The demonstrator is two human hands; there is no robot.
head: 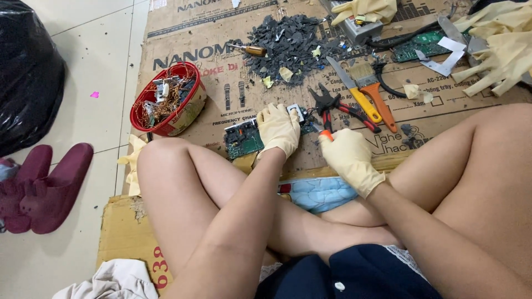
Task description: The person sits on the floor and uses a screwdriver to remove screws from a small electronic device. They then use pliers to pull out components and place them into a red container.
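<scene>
Fingers of our left hand (278, 128) press flat and open on the green circuit board (244, 138), whose long axis runs left-right. Our right hand (348, 158) grips an orange-handled tool (326, 134) just right of it.

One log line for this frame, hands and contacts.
left hand: pressing green circuit board | right hand: gripping orange-handled tool | pliers: idle

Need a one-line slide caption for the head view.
Seated on cardboard, gloved left hand pins a green circuit board; gloved right hand holds an orange-tipped tool.
</scene>
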